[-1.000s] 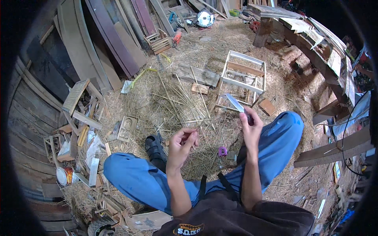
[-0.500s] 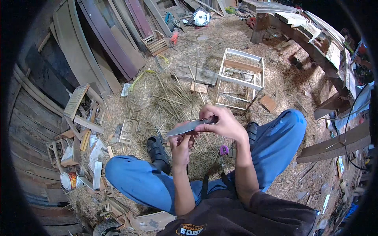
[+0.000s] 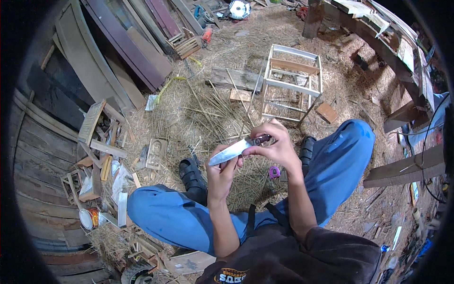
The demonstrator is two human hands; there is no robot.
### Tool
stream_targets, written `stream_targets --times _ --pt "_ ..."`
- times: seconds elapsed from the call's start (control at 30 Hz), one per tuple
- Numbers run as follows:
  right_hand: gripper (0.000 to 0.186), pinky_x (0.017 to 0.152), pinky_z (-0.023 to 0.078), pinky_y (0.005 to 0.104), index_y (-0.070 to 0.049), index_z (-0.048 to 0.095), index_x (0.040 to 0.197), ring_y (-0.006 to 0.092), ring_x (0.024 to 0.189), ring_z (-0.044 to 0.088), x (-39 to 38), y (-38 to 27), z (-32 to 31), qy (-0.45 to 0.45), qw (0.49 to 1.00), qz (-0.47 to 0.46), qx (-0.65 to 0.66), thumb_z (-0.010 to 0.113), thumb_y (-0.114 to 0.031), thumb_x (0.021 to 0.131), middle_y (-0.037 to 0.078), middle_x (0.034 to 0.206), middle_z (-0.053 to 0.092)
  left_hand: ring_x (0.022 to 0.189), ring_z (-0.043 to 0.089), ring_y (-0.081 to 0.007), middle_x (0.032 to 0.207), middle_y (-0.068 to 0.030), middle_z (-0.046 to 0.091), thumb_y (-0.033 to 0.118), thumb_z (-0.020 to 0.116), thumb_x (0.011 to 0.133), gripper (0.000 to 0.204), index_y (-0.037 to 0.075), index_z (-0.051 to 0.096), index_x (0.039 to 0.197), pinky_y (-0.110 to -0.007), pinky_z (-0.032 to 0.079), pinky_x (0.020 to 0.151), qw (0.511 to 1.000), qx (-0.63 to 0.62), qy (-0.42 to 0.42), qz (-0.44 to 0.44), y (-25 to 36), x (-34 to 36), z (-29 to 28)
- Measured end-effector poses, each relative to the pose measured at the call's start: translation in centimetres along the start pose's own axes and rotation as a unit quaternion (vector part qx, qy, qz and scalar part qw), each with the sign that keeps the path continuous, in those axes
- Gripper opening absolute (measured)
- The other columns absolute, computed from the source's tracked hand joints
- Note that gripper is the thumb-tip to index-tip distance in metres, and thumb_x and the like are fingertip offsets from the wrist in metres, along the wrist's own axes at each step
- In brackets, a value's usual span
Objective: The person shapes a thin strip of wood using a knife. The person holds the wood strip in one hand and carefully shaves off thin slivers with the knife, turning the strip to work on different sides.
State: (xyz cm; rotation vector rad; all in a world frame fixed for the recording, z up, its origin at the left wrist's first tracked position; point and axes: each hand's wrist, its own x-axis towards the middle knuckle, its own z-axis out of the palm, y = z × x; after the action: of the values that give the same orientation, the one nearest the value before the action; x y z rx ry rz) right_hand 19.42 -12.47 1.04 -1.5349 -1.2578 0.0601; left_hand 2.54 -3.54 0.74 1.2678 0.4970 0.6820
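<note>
My right hand is closed around the dark handle of a knife, its broad bright blade pointing left. Under that blade, my left hand is closed, its fingers near the metal. A thin stick rises from behind the blade and seems pinched in the left fingers, though its lower end is hidden. Long thin sticks lie scattered on the straw-like litter beyond my hands.
A small wooden frame stands ahead, with a wood block beside it. A purple tape measure lies between my legs. Wood scraps and a tin can are piled left. A heavy workbench stands far right; boards lean far left.
Both hands, with the knife, have shifted slightly right in the picture. The blade now shows its flat face more brightly, and the thin stick leans further right.
</note>
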Motion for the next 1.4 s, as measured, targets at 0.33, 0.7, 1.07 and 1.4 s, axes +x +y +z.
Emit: stream_targets --times 0.33,0.7,1.07,1.4 --pt "0.038 0.071 0.046 0.0316 -0.008 0.069 0.082 0.0164 0.077 0.061 0.0 0.9 1.2 0.035 0.999 0.008 -0.017 0.092 -0.024 0.057 0.001 0.082 0.07 0.065 0.051 -0.0026 0.076 0.0005 0.061 0.006 0.061 0.095 0.012 0.0 0.064 0.105 -0.018 0.038 0.056 0.999 0.029 0.026 -0.001 -0.1 0.7 -0.3" --pt "0.024 0.057 0.044 0.0247 -0.005 0.062 0.099 0.0086 0.062 0.058 -0.7 6.0 -1.8 0.251 0.956 0.153 -0.018 0.077 -0.017 0.085 0.001 0.072 0.066 0.054 0.041 0.0001 0.073 -0.0012 0.06 0.014 0.061 0.097 0.022 0.004 0.062 0.116 -0.017 0.031 0.047 0.998 0.034 0.052 0.033 0.0 0.3 -0.6" --pt "0.023 0.055 0.038 0.0192 -0.006 0.06 0.099 0.0027 0.064 0.053 -0.5 2.1 1.5 0.021 0.946 0.179 0.269 0.077 -0.014 0.084 -0.004 0.073 0.061 0.06 0.048 -0.0014 0.08 -0.0014 0.064 0.013 0.063 0.095 0.021 0.003 0.066 0.114 -0.017 0.034 0.049 0.994 0.004 0.104 0.025 -1.3 1.0 0.1" --pt "0.038 0.069 0.051 0.0243 -0.004 0.065 0.094 0.0079 0.079 0.062 -0.5 -0.3 2.1 -0.072 0.964 0.166 0.194 0.09 -0.015 0.067 0.002 0.084 0.067 0.086 0.06 -0.008 0.104 -0.0024 0.067 -0.004 0.061 0.091 0.031 -0.001 0.064 0.121 -0.023 0.048 0.074 0.998 0.04 0.056 -0.017 -2.1 0.2 -0.8"
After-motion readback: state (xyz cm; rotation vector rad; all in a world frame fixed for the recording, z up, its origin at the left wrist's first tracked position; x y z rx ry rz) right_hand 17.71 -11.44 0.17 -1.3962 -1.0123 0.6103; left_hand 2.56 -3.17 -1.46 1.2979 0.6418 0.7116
